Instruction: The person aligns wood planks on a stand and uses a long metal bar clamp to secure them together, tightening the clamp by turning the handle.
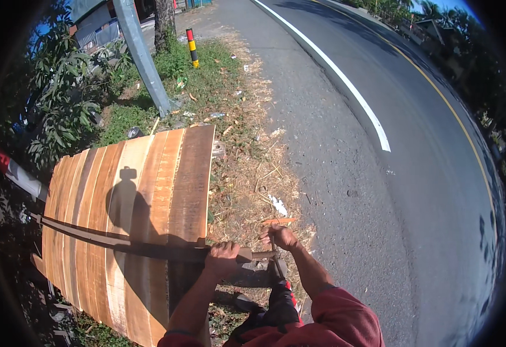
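A wide panel of several wooden planks [100,202], laid edge to edge in light and dark browns, lies to my left. Across it runs a long, dark bar clamp [100,238], its threaded screw [263,254] sticking out past the panel's right edge. My left hand [223,258] is wrapped round the clamp near that edge, beside the end block. Farther right, my right hand [281,237] has its fingers closed on the upper end of the thin turning handle at the screw's tip. The fingers' undersides are hidden.
A grey metal post [143,63] and a striped marker post [192,48] stand in the grass beyond the panel. Leafy branches [62,110] are at the left. The paved road [438,173] runs along the right, with dry straw at its edge.
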`<state>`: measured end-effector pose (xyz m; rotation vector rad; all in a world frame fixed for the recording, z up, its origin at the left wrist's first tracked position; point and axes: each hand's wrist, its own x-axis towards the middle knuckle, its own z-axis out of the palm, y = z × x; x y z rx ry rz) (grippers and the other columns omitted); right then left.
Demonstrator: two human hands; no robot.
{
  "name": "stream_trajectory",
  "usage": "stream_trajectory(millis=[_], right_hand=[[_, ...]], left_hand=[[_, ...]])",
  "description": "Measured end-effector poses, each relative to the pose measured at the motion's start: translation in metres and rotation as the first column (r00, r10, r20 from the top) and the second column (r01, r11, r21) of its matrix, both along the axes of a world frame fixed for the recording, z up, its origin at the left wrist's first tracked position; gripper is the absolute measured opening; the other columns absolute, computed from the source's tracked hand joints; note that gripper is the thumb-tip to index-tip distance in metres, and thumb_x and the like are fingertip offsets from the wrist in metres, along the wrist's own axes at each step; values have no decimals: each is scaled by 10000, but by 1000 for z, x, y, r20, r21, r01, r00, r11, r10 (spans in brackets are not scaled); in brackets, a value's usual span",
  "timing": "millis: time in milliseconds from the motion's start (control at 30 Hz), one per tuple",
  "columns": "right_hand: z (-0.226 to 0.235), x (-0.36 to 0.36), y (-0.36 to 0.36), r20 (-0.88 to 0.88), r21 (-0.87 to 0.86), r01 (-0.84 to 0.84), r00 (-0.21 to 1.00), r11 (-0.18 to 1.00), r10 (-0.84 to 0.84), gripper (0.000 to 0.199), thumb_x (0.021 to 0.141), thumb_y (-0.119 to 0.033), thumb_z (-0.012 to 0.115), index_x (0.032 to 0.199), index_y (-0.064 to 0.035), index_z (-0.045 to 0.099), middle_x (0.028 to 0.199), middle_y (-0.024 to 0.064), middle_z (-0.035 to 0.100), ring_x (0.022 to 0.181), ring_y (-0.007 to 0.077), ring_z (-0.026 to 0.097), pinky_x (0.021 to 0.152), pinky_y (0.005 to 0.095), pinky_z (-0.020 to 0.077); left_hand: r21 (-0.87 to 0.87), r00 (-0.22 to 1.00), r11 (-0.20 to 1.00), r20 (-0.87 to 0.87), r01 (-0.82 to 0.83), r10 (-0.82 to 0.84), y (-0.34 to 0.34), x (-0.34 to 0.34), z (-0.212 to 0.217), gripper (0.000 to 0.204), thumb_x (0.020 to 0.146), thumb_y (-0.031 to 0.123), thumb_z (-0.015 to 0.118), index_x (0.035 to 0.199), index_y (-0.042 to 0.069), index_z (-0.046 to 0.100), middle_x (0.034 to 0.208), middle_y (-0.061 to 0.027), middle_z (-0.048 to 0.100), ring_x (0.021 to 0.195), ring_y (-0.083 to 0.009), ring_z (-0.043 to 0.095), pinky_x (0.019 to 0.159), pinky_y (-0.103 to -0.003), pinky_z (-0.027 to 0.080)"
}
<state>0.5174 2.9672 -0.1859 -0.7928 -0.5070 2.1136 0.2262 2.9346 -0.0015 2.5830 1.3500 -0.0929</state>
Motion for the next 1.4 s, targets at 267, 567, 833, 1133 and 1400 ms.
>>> stream_trajectory(millis=[267,567,833,1133,1400], right_hand=[[86,-14,-60,107,46,-66,992,997,61,725,1033,-536,346,1378,94,446,1271,233,603,1253,347,528,1121,440,327],[174,-87,-189,167,124,510,835,851,-524,810,987,-630,337,1539,-43,263,1589,176,272,1506,280,144,1229,416,58],[233,-80,-224,378,849,145,504,508,-777,642,986,-548,427,1080,34,682,1176,173,663,1329,314,489,1222,432,112],[287,-62,-148,495,869,-50,141,493,-858,149,891,-87,603,927,12,709,667,112,621,575,242,631,543,337,489],[276,-31,53,804,505,-297,-179,810,-567,367,928,-358,626,885,-8,724,729,204,682,645,365,683,606,457,538]], left_hand=[[66,997,997,68,26,-30,-6,3,18,550,759,458,756,1096,64,572,1017,-139,633,951,-305,650,864,-439,487],[37,998,998,31,54,-55,-4,-3,17,731,722,564,764,1183,29,574,1125,-160,616,1109,-306,597,912,-472,480],[-202,998,979,-49,15,-26,7,31,27,789,723,553,771,1263,22,547,1192,-178,610,1129,-348,597,966,-480,466],[-148,991,983,61,-110,120,-7,44,37,567,731,544,734,1012,61,639,1051,-173,659,988,-347,645,890,-457,480],[-35,987,991,91,-128,131,-5,36,-2,616,726,557,717,1093,75,599,1004,-184,648,1004,-336,644,936,-508,452]])
